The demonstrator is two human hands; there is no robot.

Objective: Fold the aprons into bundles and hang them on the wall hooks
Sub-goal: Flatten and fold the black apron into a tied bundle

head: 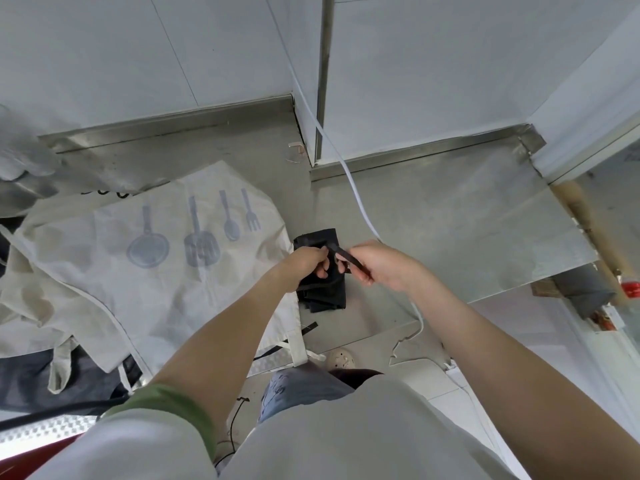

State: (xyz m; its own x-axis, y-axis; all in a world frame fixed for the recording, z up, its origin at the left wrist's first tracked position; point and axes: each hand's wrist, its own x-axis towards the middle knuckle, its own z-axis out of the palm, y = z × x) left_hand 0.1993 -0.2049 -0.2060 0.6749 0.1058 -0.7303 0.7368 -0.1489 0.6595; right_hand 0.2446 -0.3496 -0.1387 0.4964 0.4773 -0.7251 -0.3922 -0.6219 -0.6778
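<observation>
Now, the grey steel surface (450,216) carries two aprons: one large cream cloth apron printed with kitchen tools (104,271), spread at the left, and one small black folded apron bundle (325,296) just beside its right edge. Both hands are over the bundle and hide its middle. The left hand (303,265) and the right hand (381,265) each pinch one thin black strap (346,256), stretched between them.

Both hands (303,263) (379,266) pinch black strap (346,257) over folded black apron (323,296).
</observation>
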